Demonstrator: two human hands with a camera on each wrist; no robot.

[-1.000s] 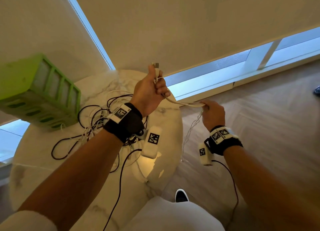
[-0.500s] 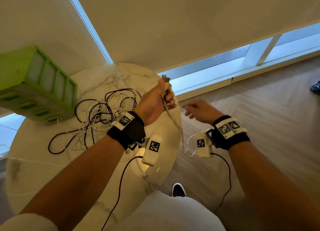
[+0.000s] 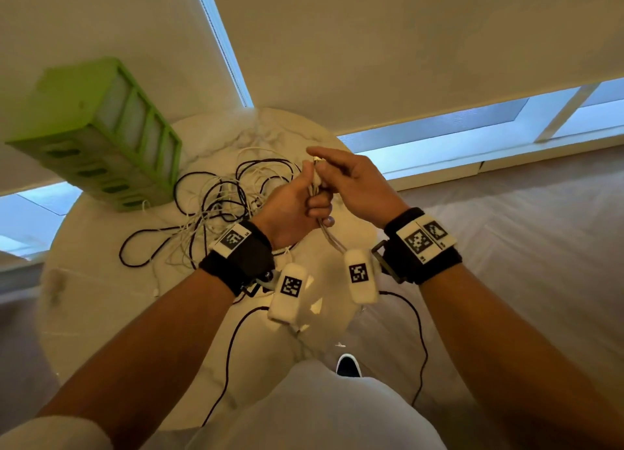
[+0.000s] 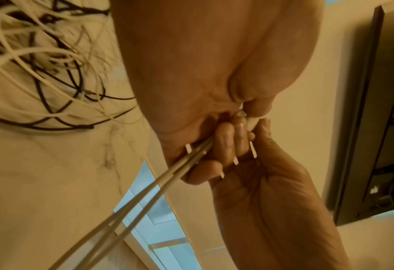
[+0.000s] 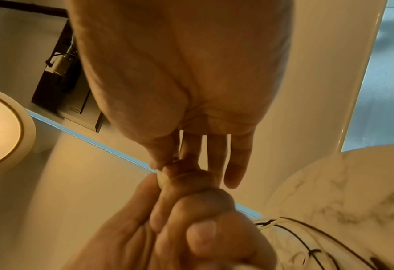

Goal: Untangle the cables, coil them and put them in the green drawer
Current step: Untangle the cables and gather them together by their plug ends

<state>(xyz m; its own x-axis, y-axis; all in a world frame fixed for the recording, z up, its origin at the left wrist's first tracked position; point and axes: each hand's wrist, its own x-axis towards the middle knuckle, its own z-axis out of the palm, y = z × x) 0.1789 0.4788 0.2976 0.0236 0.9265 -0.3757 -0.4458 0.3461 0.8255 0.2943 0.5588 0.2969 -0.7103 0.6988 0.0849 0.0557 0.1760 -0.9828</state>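
Note:
My left hand (image 3: 293,209) is a fist round a folded white cable (image 3: 329,236) above the round marble table (image 3: 101,314). In the left wrist view its curled fingers (image 4: 223,146) clamp the cable's strands (image 4: 145,191), which run down and out of frame. My right hand (image 3: 351,182) meets the fist from the right. Its thumb and forefinger (image 5: 168,162) pinch the cable's plug end (image 3: 316,160); the other fingers are straight. A tangle of black and white cables (image 3: 229,193) lies on the table behind the hands. The green drawer unit (image 3: 101,138) stands at the table's far left.
The table edge runs just right of my hands, with wooden floor (image 3: 506,263) beyond. A low window strip (image 3: 439,138) lines the wall base. Black wrist-camera leads (image 3: 418,348) hang below my arms. My shoe (image 3: 347,365) shows beside the table.
My right hand let go of the cable half a second ago, then came back up to the left fist and took the plug end. The left hand lowered slightly with the cable.

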